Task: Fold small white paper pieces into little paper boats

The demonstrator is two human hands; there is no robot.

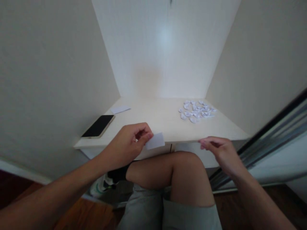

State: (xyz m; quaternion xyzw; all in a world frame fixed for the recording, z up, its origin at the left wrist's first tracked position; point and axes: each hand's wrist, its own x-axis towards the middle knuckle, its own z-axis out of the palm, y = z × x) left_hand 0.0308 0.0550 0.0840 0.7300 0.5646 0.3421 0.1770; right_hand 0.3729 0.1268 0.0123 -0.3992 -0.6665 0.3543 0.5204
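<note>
Between the thumb and fingers of my left hand (135, 139) is a small white piece of paper (155, 141), held up at the front edge of the shelf. My right hand (217, 148) is to the right, by the same edge, with thumb and fingertips pinched together. Whatever lies in that pinch, if anything, is too small to make out. Farther back on the right lies a pile of crumpled white paper bits (196, 110). A flat white paper sheet (120, 109) rests at the back left.
A phone (98, 126) with a dark screen lies at the left of the white shelf (148, 111). Side walls and a back panel (165, 57) enclose the shelf. My bent legs (187, 172) are just below its front edge. A sliding door frame (271, 131) stands at the right.
</note>
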